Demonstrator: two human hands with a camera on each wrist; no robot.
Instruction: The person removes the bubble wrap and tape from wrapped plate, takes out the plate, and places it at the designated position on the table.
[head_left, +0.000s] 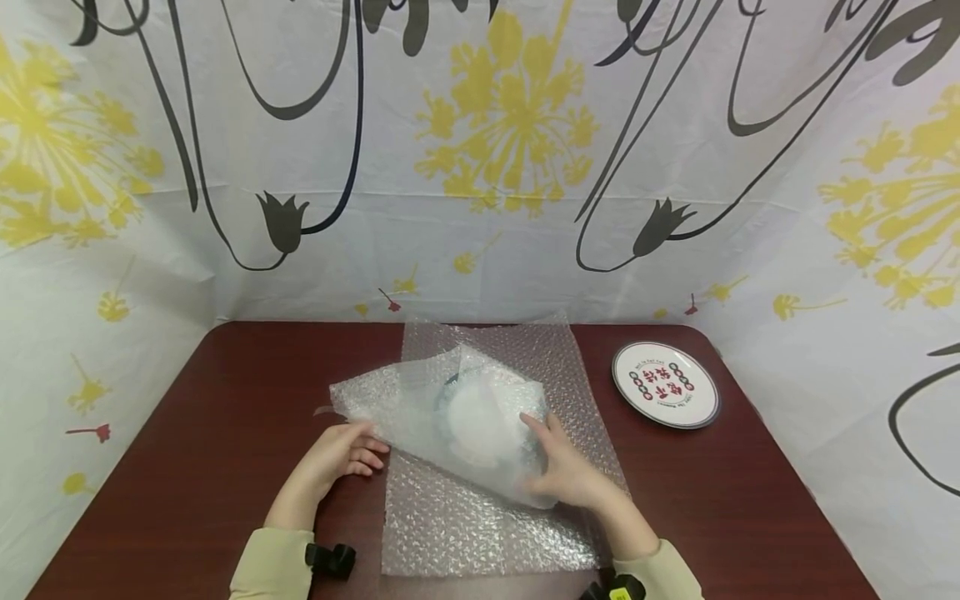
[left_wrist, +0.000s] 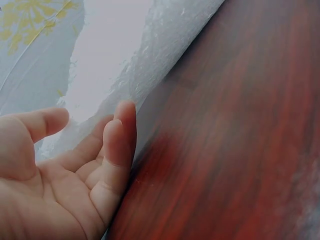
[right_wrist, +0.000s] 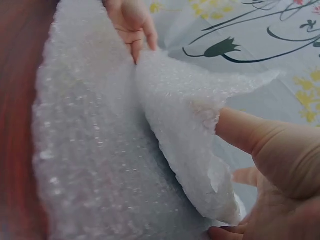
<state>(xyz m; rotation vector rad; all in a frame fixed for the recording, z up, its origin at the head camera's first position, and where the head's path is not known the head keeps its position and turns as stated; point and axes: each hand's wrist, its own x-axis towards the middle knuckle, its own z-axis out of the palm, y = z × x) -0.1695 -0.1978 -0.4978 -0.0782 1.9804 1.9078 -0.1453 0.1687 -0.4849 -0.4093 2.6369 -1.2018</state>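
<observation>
A plate (head_left: 476, 417) with a dark patterned rim shows blurred through a folded layer of bubble wrap (head_left: 420, 417). This bundle lies over a larger bubble wrap sheet (head_left: 442, 533) on the dark red table. My left hand (head_left: 347, 454) is beside the bundle's left end, its fingers loosely bent with nothing between them; in the left wrist view that hand (left_wrist: 75, 170) has its palm up beside the wrap edge. Spread fingers of my right hand (head_left: 570, 471) touch the bundle's right end. In the right wrist view, the right hand's thumb (right_wrist: 245, 130) meets the wrap.
A second plate (head_left: 666, 385), white with red lettering and a blue rim, lies at the back right of the table (head_left: 187, 467). Behind the table hangs a white cloth (head_left: 480, 267) with yellow and grey flower prints.
</observation>
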